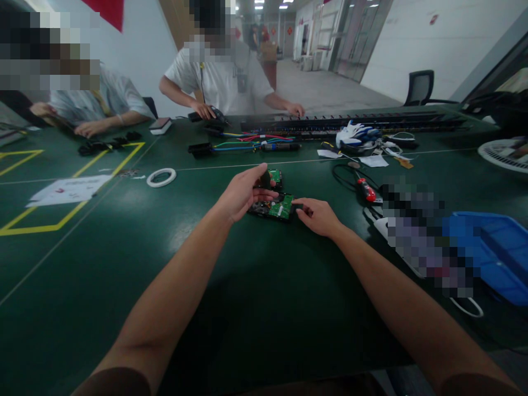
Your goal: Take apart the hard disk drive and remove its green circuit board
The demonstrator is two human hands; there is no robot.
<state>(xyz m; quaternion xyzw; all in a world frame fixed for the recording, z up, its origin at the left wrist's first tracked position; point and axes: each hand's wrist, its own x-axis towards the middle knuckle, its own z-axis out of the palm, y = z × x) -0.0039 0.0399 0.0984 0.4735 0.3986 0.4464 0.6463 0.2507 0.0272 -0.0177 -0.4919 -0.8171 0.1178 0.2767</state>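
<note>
Drive (pixel 275 207), board up, long axis lying left-right

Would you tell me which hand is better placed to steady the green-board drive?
Probably the right hand: its fingertips hold the right edge of the drive, while the left hand is curled around a small dark part above it.
</note>
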